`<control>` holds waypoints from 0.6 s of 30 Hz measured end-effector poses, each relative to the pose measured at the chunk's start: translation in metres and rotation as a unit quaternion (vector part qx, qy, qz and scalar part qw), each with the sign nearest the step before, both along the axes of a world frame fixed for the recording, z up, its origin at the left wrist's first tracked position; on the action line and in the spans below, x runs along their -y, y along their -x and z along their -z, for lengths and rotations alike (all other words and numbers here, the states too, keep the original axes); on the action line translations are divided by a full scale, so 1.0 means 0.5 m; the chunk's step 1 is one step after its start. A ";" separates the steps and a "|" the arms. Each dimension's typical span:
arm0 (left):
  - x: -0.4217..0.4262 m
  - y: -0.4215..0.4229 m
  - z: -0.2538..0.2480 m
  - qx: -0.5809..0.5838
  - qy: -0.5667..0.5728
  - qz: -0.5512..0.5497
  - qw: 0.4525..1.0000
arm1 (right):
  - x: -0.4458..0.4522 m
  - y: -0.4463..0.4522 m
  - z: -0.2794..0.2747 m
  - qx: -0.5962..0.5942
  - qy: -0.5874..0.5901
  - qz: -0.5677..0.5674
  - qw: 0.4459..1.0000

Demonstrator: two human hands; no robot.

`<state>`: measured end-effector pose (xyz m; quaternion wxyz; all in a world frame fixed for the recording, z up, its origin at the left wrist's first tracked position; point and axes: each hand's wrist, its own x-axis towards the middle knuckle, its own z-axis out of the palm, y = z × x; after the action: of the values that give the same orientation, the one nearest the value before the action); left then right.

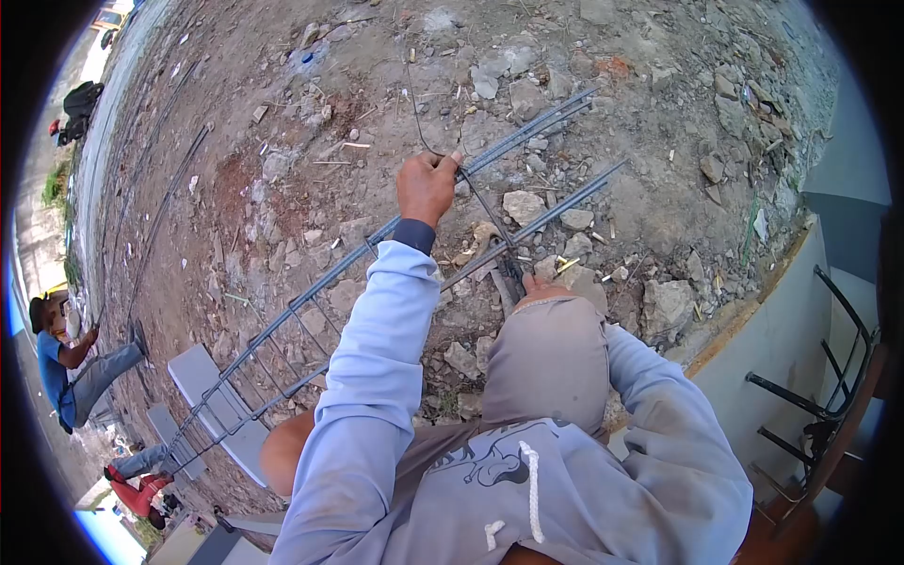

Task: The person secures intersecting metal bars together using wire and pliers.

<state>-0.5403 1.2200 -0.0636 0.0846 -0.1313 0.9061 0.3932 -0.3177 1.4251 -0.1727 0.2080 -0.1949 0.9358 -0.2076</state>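
A long rebar cage [315,290] of ribbed steel bars slants across the ground before me. My left hand [428,186] is closed at the far bar, its fingertips pinching a thin dark stirrup [485,202] where it meets that bar. A thin wire [414,108] runs from the ground up to those fingers. Beyond my bent knee, my right hand [543,287] shows only in part. It is at a dark hand tool [511,269], perhaps pincers, against the near bar [574,198] by the stirrup's lower end. The knee hides most of its fingers.
Broken stones [670,309] and rubble cover the dirt. Grey blocks [218,400] lie under the cage's far left end. A person in blue [61,372] and a person in red [141,492] are at left. A metal-legged chair [829,386] stands right.
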 end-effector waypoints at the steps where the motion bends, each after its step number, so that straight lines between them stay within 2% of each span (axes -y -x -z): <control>1: 0.006 -0.001 0.002 0.000 -0.007 0.011 1.000 | 0.014 -0.017 0.018 0.007 -0.021 0.008 1.000; 2: 0.014 0.001 0.002 -0.002 -0.015 0.021 1.000 | 0.040 -0.032 0.039 0.034 -0.049 0.073 0.996; 4: 0.021 0.006 0.007 -0.006 -0.063 0.022 0.998 | 0.074 -0.069 0.109 -0.011 -0.033 0.154 0.987; 5: 0.024 0.007 0.016 -0.009 -0.106 0.012 0.994 | 0.074 -0.092 0.161 -0.084 0.009 0.170 0.982; 6: 0.026 0.012 0.023 -0.014 -0.152 0.000 0.988 | 0.073 -0.080 0.155 -0.067 -0.001 0.188 0.980; 7: 0.029 0.012 0.026 -0.017 -0.138 0.016 0.990 | 0.072 -0.067 0.148 -0.051 -0.011 0.206 0.977; 8: 0.032 0.011 0.028 -0.019 -0.123 0.032 0.992 | 0.081 -0.025 0.053 0.060 -0.070 0.227 0.970; 9: 0.034 0.011 0.026 -0.020 -0.107 0.047 0.993 | 0.071 0.001 -0.005 0.114 -0.053 0.230 0.965; 10: 0.030 0.006 0.021 0.012 -0.154 0.030 0.988 | 0.060 0.027 -0.063 0.167 -0.038 0.234 0.957; 11: 0.032 0.004 0.015 0.015 -0.145 0.033 0.989 | 0.024 0.032 -0.090 0.167 0.052 0.222 0.959; 13: 0.025 -0.001 0.006 0.021 -0.135 0.044 0.990 | -0.030 0.042 -0.091 0.231 0.186 0.231 0.927; 15: 0.026 -0.002 0.028 0.004 -0.138 0.044 0.989 | -0.080 0.070 -0.064 0.347 0.275 0.274 0.854; 16: 0.025 -0.002 0.036 -0.006 -0.138 0.044 0.989 | -0.100 0.074 -0.069 0.323 0.297 0.259 0.861; 18: 0.026 -0.008 0.046 -0.035 -0.129 0.048 0.990 | -0.140 0.096 -0.122 0.386 0.236 0.279 0.847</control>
<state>-0.5361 1.2071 -0.0868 0.0881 -0.0619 0.8556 0.5062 -0.3656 1.4952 -0.1120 0.4331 0.1273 0.7177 -0.5302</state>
